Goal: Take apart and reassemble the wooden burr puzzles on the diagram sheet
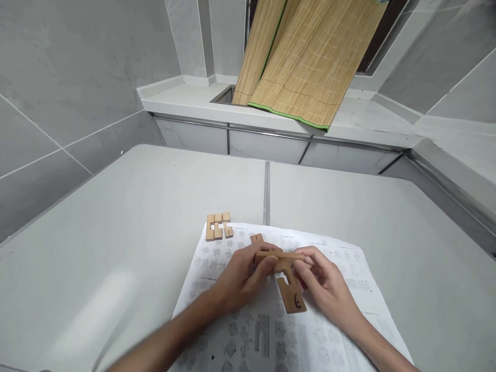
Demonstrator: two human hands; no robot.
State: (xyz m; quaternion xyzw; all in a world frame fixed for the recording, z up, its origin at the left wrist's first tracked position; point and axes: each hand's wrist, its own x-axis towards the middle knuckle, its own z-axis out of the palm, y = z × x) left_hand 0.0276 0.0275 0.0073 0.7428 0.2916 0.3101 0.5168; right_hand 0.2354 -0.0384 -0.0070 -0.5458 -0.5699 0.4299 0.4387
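Note:
Both my hands hold a partly joined wooden puzzle (285,281) of crossed notched bars just above a printed instruction sheet (271,330). My left hand (242,276) pinches the left end of the horizontal bar, fingers closed on it. My right hand (323,281) grips the right side, fingers curled round the bars. One bar, marked with a dark sign, points down toward me. Three loose notched wooden pieces (218,226) lie side by side on the table at the sheet's far left corner, apart from my hands.
The sheet lies on a pale grey table (116,248) with a seam down its middle. Behind it runs a white ledge (186,101) with a bamboo mat (306,62) draped over it. Grey tiled walls stand left and right.

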